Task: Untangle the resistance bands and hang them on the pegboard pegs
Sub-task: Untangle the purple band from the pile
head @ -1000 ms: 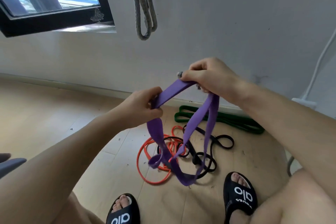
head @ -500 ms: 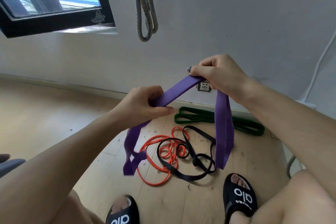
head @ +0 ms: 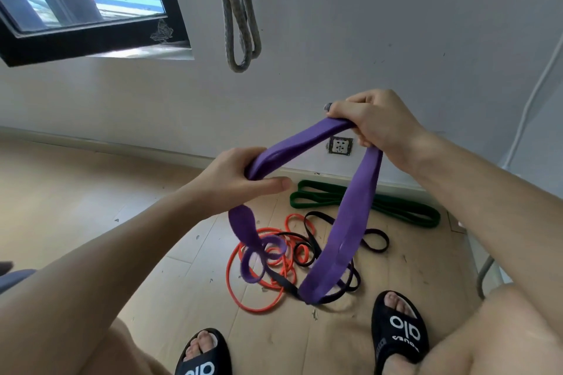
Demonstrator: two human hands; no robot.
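Purple band (head: 350, 216) is held up in both hands, above the floor (head: 76, 192). The left hand (head: 234, 179) has its fingers curled round one stretch of the band, with the thumb laid straight along underneath, pressing the band against the fingers. The right hand (head: 374, 122) is higher and nearer the wall (head: 396, 39); its fingers are clenched round the band's top fold, knuckles up.

Between the two hands the band runs in a taut flat strip. From the right hand a wide length hangs down to a bend low over the floor between the feet. From the left hand a narrower twisted length drops and curls into a small loop over the heap below.

On the floor lie an orange band (head: 259, 301) and a black band (head: 350, 283), looped through each other; whether the purple band is still caught in them cannot be told. A green band (head: 405, 213) lies folded flat along the foot of the wall, apart from the heap. A grey band (head: 240, 24) hangs on the wall beside the window (head: 91, 9); what carries it is out of view.

Both black slides (head: 399, 329) show white lettering reading "alo", seen upside down; smaller writing under it is too small to read. A socket (head: 340, 145) sits low on the wall.
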